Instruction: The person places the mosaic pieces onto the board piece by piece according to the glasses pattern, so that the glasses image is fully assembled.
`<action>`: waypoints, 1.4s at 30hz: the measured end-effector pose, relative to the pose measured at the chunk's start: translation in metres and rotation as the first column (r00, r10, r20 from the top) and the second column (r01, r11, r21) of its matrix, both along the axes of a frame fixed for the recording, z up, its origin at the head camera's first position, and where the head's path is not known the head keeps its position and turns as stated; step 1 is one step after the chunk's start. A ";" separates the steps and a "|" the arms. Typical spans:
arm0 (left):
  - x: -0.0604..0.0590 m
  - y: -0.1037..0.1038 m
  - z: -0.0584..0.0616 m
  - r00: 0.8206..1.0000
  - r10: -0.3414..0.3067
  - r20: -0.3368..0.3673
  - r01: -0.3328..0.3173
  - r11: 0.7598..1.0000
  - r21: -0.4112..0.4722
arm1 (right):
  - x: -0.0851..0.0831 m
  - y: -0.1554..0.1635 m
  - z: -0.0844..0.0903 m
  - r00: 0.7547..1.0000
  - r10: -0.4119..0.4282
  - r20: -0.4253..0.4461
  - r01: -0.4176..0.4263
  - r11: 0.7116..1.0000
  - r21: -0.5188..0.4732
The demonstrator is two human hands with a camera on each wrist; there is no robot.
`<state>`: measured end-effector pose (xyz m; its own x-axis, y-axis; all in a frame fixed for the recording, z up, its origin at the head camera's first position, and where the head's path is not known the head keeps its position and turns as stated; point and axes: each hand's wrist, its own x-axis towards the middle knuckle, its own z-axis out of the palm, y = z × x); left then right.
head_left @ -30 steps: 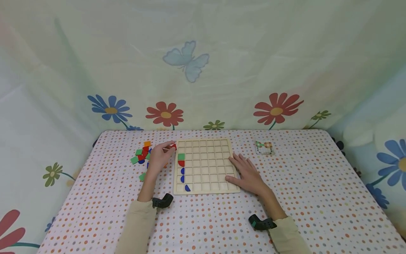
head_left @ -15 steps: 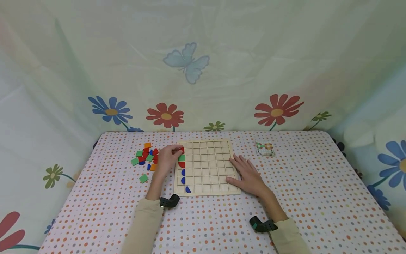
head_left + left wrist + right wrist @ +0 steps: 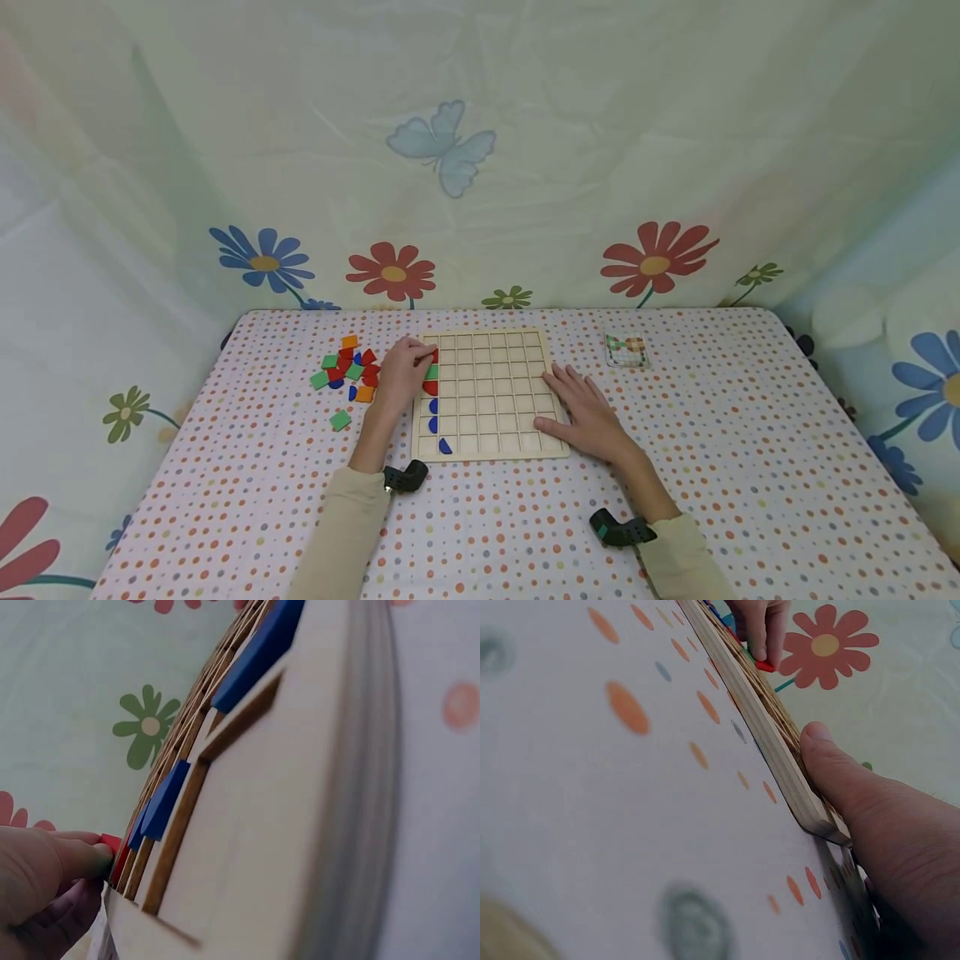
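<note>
A square wooden grid board (image 3: 487, 457) lies in front of me. At its left column, near the far corner, my left hand (image 3: 403, 371) pinches a red tile (image 3: 436, 355) between thumb and fingertips; its shape is mostly hidden. Below it in that column come a green square tile (image 3: 432, 372), a red rounded tile (image 3: 431, 387) and two blue half-round tiles (image 3: 433, 406). Another blue tile (image 3: 446, 447) sits in the nearest row. My right hand (image 3: 588, 417) rests on the board's right edge, fingers extended, with the thumb (image 3: 821, 750) over the rim in the right wrist view.
Left of the board lies a loose pile of red, green, blue and orange tiles (image 3: 354, 372), with a single green tile (image 3: 340, 420) nearer me. A patterned card (image 3: 627, 351) lies beyond my right hand. A printed curtain (image 3: 555, 167) hangs behind the table.
My left hand has moved right from beside the board onto its left column, bringing the red tile over a far cell. The right hand stays on the board's edge.
</note>
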<state>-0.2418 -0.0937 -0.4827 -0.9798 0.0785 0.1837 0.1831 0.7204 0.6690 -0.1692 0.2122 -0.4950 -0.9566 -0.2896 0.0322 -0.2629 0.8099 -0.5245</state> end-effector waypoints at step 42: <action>0.018 -0.024 0.022 0.999 0.031 0.039 -0.028 0.996 -0.083 | 0.000 0.000 0.000 1.000 0.003 -0.005 -0.003 1.000 0.015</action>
<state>-0.2235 -0.1172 -0.4610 -0.9884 0.0625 0.1383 0.1350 0.7783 0.6132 -0.1688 0.2119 -0.4947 -0.9555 -0.2933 0.0325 -0.2681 0.8166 -0.5112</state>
